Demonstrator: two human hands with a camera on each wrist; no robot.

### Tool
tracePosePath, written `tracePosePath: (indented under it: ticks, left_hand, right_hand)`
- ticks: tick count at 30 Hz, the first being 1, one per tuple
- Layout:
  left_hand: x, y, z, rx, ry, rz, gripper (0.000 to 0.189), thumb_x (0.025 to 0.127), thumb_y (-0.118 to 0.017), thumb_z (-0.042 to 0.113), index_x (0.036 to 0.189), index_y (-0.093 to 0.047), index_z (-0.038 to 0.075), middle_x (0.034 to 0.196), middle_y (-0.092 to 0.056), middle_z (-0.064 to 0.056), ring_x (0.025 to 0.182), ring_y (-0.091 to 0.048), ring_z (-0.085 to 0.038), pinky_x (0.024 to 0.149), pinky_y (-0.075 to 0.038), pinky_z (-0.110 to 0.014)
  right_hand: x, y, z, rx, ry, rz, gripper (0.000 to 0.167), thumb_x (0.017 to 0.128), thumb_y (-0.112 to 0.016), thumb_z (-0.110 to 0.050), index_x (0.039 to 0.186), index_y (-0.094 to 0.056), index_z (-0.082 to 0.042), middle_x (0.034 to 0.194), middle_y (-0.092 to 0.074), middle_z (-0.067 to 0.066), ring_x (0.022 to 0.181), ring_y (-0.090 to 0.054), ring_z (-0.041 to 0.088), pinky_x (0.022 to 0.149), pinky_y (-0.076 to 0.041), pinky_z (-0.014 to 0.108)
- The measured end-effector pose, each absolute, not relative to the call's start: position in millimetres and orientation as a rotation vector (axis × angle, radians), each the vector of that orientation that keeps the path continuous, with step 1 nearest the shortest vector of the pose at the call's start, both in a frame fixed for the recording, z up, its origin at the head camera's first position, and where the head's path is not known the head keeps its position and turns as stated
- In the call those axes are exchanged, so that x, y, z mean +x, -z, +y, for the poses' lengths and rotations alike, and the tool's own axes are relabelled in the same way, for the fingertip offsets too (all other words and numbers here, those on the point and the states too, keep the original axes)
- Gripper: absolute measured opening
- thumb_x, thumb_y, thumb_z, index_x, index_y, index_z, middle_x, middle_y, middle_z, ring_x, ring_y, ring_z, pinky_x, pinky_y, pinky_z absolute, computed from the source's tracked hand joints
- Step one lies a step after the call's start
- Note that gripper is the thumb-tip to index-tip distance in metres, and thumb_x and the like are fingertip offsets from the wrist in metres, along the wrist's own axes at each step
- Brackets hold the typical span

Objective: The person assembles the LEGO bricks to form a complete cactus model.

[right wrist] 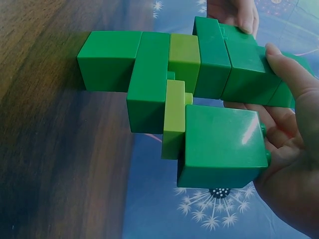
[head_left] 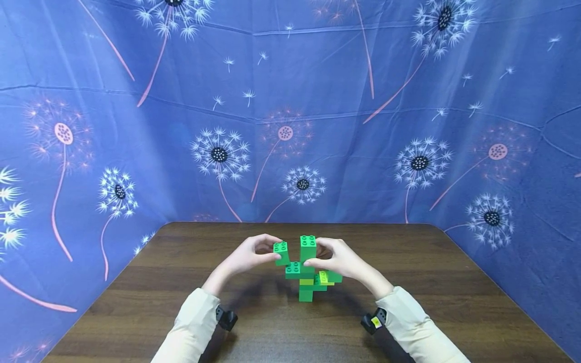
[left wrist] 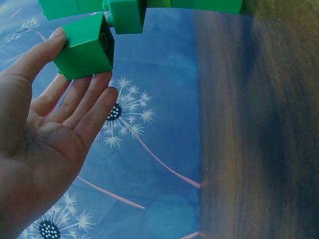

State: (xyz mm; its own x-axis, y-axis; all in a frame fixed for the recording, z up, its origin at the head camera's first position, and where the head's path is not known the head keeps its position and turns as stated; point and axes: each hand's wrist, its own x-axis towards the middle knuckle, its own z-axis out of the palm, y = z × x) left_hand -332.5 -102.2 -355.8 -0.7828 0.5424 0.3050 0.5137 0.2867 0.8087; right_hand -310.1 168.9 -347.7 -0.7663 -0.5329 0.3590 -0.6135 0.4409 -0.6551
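My left hand [head_left: 248,254] pinches a tilted green toy building brick [head_left: 282,256] between thumb and fingers. In the left wrist view that loose brick [left wrist: 82,45] shows its hollow underside and is close beside a green brick of the built piece. This piece, a branching stack of green and lime bricks [head_left: 306,294], stands upright on the table. My right hand [head_left: 340,258] grips its tall upper column [head_left: 308,248]. Seen from the right wrist, the thumb presses the column [right wrist: 249,64] while a big green brick [right wrist: 224,142] on a lime one [right wrist: 174,117] juts sideways below my palm.
The brown wooden table [head_left: 190,282] carries the stack near its middle. A blue cloth with dandelion prints [head_left: 345,151] hangs behind and along the sides. Both wrists wear small black cameras [head_left: 227,318] below pale sleeves.
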Motion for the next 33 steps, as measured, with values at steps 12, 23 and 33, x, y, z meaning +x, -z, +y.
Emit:
tracePosePath:
  ticks: [12,23,33]
  left_hand:
    - [-325.7,353.7,-98.7,1.028,-1.515,2.446,0.04,0.085,-0.07,0.02,0.121,-0.059,0.007,0.106,-0.067,-0.01,0.097,-0.064,-0.016,0.085,-0.05,-0.034]
    - [-324.7,353.8,-98.9,1.075,-1.484,2.453,0.037,0.084,-0.071,0.018,0.118,-0.061,0.008,0.102,-0.068,-0.008,0.092,-0.063,-0.015,0.08,-0.05,-0.027]
    - [-324.2,353.7,-97.0,1.103,-1.469,2.458,0.037,0.084,-0.071,0.017,0.118,-0.061,0.006,0.097,-0.068,-0.009,0.086,-0.062,-0.008,0.078,-0.05,-0.026]
  right_hand:
    - [-311.2,349.3,167.7,1.018,-1.236,-2.567,0.02,0.082,-0.073,-0.023,0.088,-0.06,-0.009,0.079,-0.069,0.003,0.071,-0.066,0.01,0.068,-0.052,0.025]
    - [-310.2,348.1,169.2,1.031,-1.239,-2.579,0.024,0.081,-0.073,-0.034,0.088,-0.06,-0.015,0.078,-0.068,-0.003,0.071,-0.066,0.008,0.069,-0.052,0.025]
    - [-309.6,348.4,169.0,1.024,-1.218,-2.578,0.023,0.081,-0.073,-0.033,0.087,-0.06,-0.015,0.077,-0.068,-0.004,0.07,-0.066,0.007,0.069,-0.052,0.024]
